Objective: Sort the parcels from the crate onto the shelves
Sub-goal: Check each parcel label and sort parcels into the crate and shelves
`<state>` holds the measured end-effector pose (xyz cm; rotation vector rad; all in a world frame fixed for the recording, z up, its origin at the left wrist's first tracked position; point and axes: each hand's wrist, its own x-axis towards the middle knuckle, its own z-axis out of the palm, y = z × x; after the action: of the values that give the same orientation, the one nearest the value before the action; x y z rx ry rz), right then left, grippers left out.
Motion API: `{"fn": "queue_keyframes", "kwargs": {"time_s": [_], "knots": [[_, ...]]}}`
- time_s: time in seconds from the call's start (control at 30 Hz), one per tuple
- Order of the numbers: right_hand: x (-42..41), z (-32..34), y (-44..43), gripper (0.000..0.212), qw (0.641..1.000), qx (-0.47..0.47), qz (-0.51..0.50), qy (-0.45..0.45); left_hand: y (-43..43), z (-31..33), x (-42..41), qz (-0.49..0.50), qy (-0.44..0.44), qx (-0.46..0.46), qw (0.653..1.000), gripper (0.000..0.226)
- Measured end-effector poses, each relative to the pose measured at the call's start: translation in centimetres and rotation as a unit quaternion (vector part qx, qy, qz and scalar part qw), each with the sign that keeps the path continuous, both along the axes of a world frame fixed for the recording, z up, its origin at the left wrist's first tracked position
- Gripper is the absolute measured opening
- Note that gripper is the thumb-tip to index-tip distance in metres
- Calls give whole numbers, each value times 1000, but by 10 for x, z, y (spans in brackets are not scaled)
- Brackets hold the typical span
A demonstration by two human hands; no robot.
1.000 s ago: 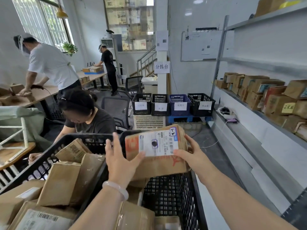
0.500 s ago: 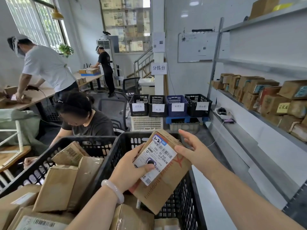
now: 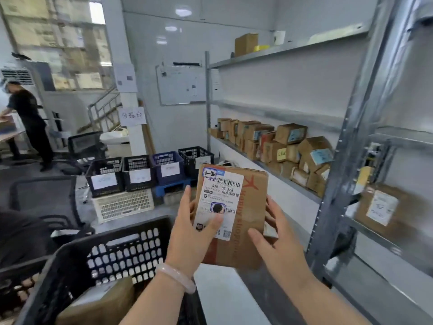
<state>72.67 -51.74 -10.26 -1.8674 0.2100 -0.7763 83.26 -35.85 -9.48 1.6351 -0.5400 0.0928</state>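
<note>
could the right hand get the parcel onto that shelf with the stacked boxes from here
Probably not without a step: the right hand and left hand hold the parcel short of the shelf, whose boxes crowd its nearer stretch.

The parcel (image 3: pixel 230 214), earlier tilted above the crate (image 3: pixel 112 252), now stands upright right of the crate, nearer the shelves (image 3: pixel 337 146). The view now faces the shelves.

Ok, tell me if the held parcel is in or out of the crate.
Out. Both hands, left hand and right hand, hold the parcel upright beyond the crate rim.
</note>
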Motion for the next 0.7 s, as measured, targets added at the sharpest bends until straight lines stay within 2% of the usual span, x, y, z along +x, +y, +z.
{"fn": "queue_keyframes", "kwargs": {"time_s": [0.1, 0.27, 0.43, 0.7], "knots": [[-37, 13, -50, 66, 995, 5, -99, -22, -64, 2, -13, -114, -57, 28, 991, 103], [-117, 29, -116, 67, 971, -34, -235, -25, -162, 11, -64, -244, -119, 64, 960, 98], [-202, 51, -165, 70, 943, -63, -326, -27, -247, 31, -136, -323, -161, 11, 933, 99], [-340, 95, -253, 79, 892, -163, -419, -38, -377, 70, -259, -386, -201, -60, 898, 95]]}}
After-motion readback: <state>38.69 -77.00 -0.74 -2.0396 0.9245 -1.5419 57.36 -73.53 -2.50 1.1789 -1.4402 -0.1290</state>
